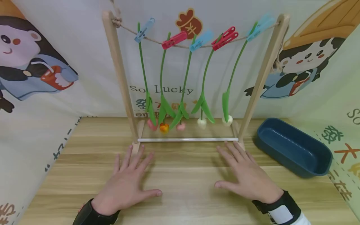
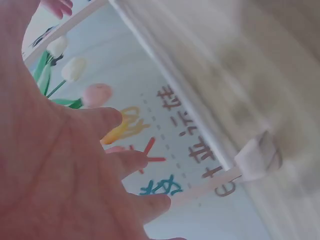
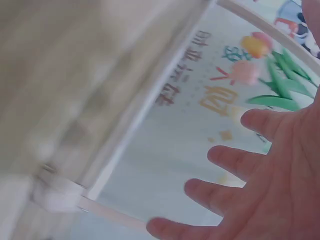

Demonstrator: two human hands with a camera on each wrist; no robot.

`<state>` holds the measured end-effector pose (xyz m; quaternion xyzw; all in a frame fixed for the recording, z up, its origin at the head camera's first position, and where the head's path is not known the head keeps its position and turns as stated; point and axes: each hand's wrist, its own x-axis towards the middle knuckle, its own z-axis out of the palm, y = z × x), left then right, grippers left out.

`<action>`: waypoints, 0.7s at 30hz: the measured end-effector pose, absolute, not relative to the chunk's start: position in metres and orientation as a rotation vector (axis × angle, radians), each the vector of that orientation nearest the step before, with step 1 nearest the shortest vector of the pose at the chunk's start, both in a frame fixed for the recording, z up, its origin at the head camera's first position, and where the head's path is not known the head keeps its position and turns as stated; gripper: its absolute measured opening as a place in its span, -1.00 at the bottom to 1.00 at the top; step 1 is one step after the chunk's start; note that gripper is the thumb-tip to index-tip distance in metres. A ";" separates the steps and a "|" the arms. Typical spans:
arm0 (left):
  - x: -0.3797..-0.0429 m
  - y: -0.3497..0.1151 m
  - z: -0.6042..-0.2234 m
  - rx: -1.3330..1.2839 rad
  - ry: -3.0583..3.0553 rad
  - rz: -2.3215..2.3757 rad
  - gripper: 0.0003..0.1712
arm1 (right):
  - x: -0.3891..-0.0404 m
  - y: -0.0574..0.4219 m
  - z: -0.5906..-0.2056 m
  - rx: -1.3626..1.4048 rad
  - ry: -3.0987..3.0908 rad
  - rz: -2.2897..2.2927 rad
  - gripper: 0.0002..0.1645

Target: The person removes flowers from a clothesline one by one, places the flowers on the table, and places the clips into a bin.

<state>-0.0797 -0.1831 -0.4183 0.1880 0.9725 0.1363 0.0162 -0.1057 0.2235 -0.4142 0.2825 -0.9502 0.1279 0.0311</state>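
Several artificial tulips hang head-down from a twine line (image 1: 182, 47) on a wooden frame (image 1: 119, 72), each stem clipped by a clothespin. Blue clothespins (image 1: 144, 30) alternate with red ones (image 1: 225, 38). The blooms are a pink tulip (image 1: 152, 125), an orange tulip (image 1: 164, 127), a pale pink tulip (image 1: 181, 126) and two white tulips (image 1: 201, 122). My left hand (image 1: 127, 182) spreads its fingers in front of the frame's left foot. With fingers likewise spread, my right hand (image 1: 247, 175) is by the right foot. Both hold nothing; the wrist views show bare palms.
A dark blue plastic basin (image 1: 293, 147) stands on the wooden table (image 1: 185, 200) to the right of the frame. A white rod (image 1: 188, 140) joins the frame's feet low down. Printed cloth (image 1: 56, 25) covers the walls behind and at the sides.
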 end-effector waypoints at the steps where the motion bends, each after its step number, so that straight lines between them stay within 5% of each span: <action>1: -0.080 -0.184 -0.415 0.581 3.030 0.429 0.34 | -0.106 0.224 -0.409 0.882 -2.910 0.404 0.29; 7: -0.088 -0.187 -0.393 0.623 3.175 0.527 0.29 | -0.112 0.223 -0.367 0.947 -2.841 0.426 0.24; 21: -0.121 -0.170 -0.319 0.794 3.390 1.407 -0.26 | -0.133 0.180 -0.231 1.146 -2.412 0.258 0.07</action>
